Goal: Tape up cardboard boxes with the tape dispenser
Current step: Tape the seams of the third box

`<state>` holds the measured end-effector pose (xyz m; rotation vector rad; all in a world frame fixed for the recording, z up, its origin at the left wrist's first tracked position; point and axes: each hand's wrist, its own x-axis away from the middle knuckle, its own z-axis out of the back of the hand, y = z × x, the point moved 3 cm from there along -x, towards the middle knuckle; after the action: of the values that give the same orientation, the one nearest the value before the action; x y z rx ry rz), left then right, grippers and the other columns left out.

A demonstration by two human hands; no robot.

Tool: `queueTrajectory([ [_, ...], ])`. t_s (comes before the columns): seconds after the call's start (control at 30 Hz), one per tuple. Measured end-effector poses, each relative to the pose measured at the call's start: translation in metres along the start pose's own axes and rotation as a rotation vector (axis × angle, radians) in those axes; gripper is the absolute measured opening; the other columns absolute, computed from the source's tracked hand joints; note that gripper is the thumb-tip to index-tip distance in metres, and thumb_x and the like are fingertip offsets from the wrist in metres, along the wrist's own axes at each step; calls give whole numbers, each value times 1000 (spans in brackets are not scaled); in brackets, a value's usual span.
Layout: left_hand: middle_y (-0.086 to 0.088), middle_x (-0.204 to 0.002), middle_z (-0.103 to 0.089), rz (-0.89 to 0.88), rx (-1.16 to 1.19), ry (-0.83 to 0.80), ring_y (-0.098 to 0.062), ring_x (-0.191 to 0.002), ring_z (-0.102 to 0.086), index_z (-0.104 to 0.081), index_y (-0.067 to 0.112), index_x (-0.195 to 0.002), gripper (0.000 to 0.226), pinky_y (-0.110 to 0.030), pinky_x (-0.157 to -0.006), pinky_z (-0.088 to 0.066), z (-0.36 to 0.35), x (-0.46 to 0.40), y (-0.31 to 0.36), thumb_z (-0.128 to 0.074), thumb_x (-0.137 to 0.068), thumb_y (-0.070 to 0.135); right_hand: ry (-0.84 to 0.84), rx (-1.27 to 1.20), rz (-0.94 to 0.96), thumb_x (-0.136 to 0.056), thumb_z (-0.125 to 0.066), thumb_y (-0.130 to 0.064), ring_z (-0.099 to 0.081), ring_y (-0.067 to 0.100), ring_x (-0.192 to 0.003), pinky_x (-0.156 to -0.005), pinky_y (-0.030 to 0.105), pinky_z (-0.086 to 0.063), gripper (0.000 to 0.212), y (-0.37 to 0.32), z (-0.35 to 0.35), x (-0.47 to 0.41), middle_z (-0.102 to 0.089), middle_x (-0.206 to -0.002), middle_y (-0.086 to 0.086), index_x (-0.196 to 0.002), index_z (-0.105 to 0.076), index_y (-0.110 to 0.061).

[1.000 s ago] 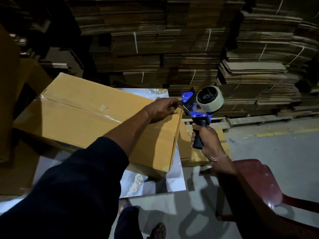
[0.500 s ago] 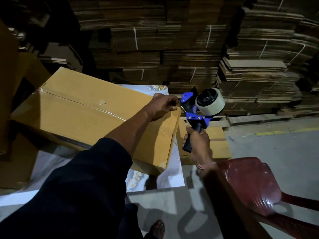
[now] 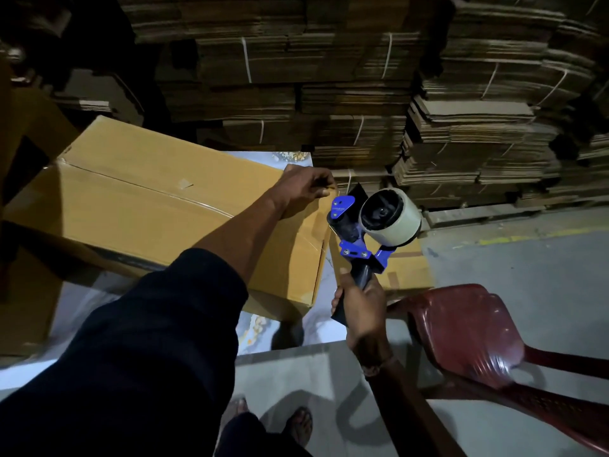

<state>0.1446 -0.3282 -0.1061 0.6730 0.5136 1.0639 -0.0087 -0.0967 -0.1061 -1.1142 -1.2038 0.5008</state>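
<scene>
my left forearm crosses the taped seam of the large tan cardboard box [image 3: 158,206], hiding its near stretch. my right hand [image 3: 362,308] covers most of the black handle of the blue tape dispenser [image 3: 359,232]. the dark red plastic chair [image 3: 468,328] runs off the right edge, motion-blurred.

Blue tape dispenser [image 3: 357,239], tan box [image 3: 158,206], maroon chair [image 3: 468,331], marbled tabletop [image 3: 253,328].

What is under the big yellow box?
The box sits on a shiny marbled tabletop, which shows at its near corner. Whatever lies beneath the box's middle is covered.
</scene>
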Motion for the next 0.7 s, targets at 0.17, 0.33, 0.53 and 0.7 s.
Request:
queueTrajectory([
  [0.17, 12, -111, -73, -8, -9, -12, -21, -118, -58, -68, 39, -111, 14, -50, -107, -46, 1, -1, -2, -69, -98, 36, 29, -19, 6, -102, -63, -9, -43, 22, -50, -47, 29, -43, 15, 2, -9, 1, -46, -59, 12, -91, -52, -6],
  [0.33, 13, -110, -75, -19, -11, -2, -21, -115, -62, -67, 45, -108, 15, -53, -106, -46, 3, -6, -5, -71, -96, 37, 41, 75, 176, -88, -83, -31, -52, 22, -52, -54, 32, -49, 37, 3, -19, 3, -58, -61, 10, -97, -61, -3],
  [0.53, 8, -116, -75, -34, 10, 18, -19, -116, -66, -71, 35, -111, 17, -53, -112, -41, 8, -17, -6, -74, -95, 30, 168, 257, 250, -60, -99, -40, -69, 16, -83, -84, 42, -60, 55, 10, -25, -8, -75, -90, -4, -102, -67, -23],
  [0.7, 8, -118, -75, -5, -72, 50, -20, -118, -63, -71, 38, -111, 16, -43, -111, -32, 14, -28, -9, -71, -97, 33, 191, 327, 267, -59, -87, -58, -67, 29, -75, -74, 60, -60, 55, 5, -27, -24, -66, -81, -4, -96, -60, -27],
])
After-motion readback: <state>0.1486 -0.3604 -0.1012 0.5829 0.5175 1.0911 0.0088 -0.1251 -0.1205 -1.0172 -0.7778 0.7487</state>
